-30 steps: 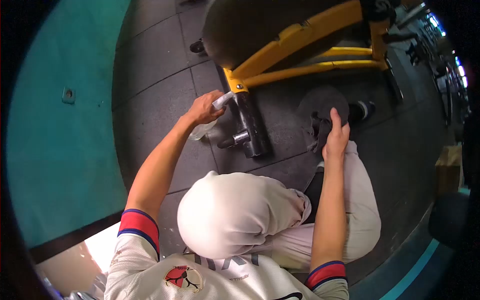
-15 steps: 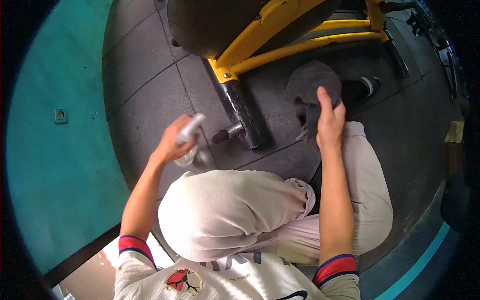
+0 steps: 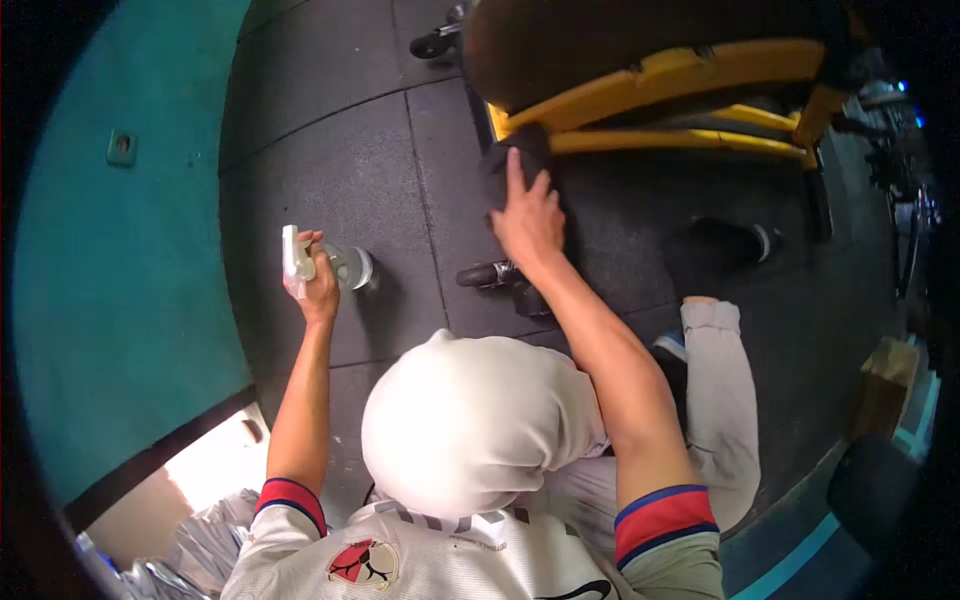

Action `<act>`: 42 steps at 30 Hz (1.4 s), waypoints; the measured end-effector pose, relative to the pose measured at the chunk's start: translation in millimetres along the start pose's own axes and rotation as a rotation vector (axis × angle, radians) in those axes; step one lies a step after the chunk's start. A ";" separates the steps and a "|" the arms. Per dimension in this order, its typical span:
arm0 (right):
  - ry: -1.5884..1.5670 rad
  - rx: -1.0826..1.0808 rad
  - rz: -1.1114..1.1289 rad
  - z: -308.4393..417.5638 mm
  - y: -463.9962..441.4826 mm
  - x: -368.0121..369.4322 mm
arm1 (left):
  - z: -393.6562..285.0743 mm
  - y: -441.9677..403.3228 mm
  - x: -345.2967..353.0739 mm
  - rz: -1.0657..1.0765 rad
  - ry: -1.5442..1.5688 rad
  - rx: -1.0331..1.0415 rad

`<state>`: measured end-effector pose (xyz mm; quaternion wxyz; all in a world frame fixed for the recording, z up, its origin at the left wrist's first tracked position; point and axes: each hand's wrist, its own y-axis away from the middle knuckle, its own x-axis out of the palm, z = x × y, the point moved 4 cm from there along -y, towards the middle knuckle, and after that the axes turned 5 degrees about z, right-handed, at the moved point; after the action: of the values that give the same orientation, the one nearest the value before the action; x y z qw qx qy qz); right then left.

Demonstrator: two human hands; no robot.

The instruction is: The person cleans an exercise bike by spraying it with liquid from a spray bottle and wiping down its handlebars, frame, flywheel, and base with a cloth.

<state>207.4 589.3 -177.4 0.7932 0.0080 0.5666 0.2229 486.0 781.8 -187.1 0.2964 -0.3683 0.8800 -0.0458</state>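
Observation:
My left hand (image 3: 318, 280) is wrapped round a clear spray bottle (image 3: 352, 267) with a white trigger head, held tilted on its side over the floor. My right hand (image 3: 532, 215) presses a dark cloth (image 3: 520, 150) against the end of the machine's yellow frame (image 3: 650, 82), its index finger stretched over the cloth. Below that hand, a black foot with a small wheel (image 3: 486, 274) sticks out to the left. The cloth and my right forearm hide much of the black foot tube.
A teal wall (image 3: 120, 300) with a socket (image 3: 122, 148) runs down the left. Dark rubber tiles (image 3: 300, 110) cover the floor. My bent knee (image 3: 480, 420) is in front of me. A cardboard box (image 3: 885, 385) stands at the right.
My right hand has moved left and up with the cloth, from beside my leg onto the frame's end. My left hand has drawn back left from the frame with the bottle.

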 end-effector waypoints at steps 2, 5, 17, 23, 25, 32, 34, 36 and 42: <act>-0.286 0.188 -0.019 -48.6 -20.3 -3.4 | 2.8 0.4 -0.6 -0.030 0.022 -0.011; -0.678 0.229 -0.459 -79.8 -10.5 -49.5 | 5.4 -0.1 -3.3 -0.042 -0.004 -0.002; -0.386 0.071 -0.354 -24.0 -39.5 -56.3 | 2.5 1.6 -2.8 -0.058 0.005 0.018; -0.346 -0.120 -0.223 -14.9 -40.4 -2.0 | 11.2 2.7 -0.7 -0.040 0.070 -0.024; -0.516 0.277 0.094 -48.5 -58.6 -18.1 | 10.8 2.5 -1.4 -0.040 0.013 -0.024; -0.562 -0.100 -0.021 -37.2 -18.5 -38.4 | 14.2 0.5 1.3 -0.032 0.018 0.028; -0.559 -0.031 -0.038 -30.3 8.9 -61.7 | 6.8 -1.1 1.9 -0.024 -0.004 0.020; -0.075 -0.174 -0.142 -22.2 47.0 -1.7 | -0.2 -3.9 2.3 -0.006 -0.058 0.000; -0.490 0.215 -0.248 -84.2 23.0 -10.7 | 3.4 -0.5 1.6 -0.034 -0.008 0.007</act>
<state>120.7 585.9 -191.8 0.9223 0.0762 0.3750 0.0544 487.3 780.8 -190.6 0.3003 -0.3822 0.8723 -0.0526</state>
